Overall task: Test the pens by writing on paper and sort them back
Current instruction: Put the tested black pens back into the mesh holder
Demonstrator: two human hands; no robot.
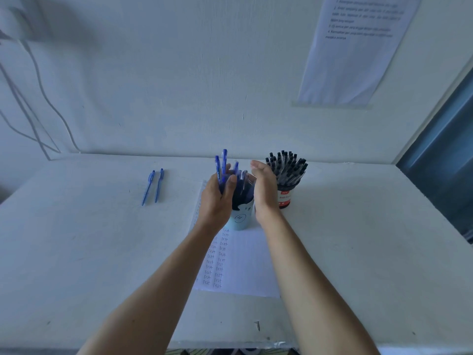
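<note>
A light blue cup (pixel 240 219) full of blue pens stands on the far end of a white paper sheet (pixel 245 267) covered with handwritten "test" words. My left hand (pixel 217 198) grips a bunch of blue pens (pixel 222 165) at the cup's left rim, their tops sticking up above my fingers. My right hand (pixel 265 188) is on the cup's right side with fingers straight, palm facing the pens; contact with the cup is unclear. Two blue pens (pixel 153 187) lie side by side on the table to the left.
A round holder with black-capped pens (pixel 288 172) stands right behind my right hand. The white table (pixel 358 239) meets the wall just beyond the cups. A printed sheet (pixel 358 47) hangs on the wall at upper right. Cables (pixel 38 98) run down the wall at left.
</note>
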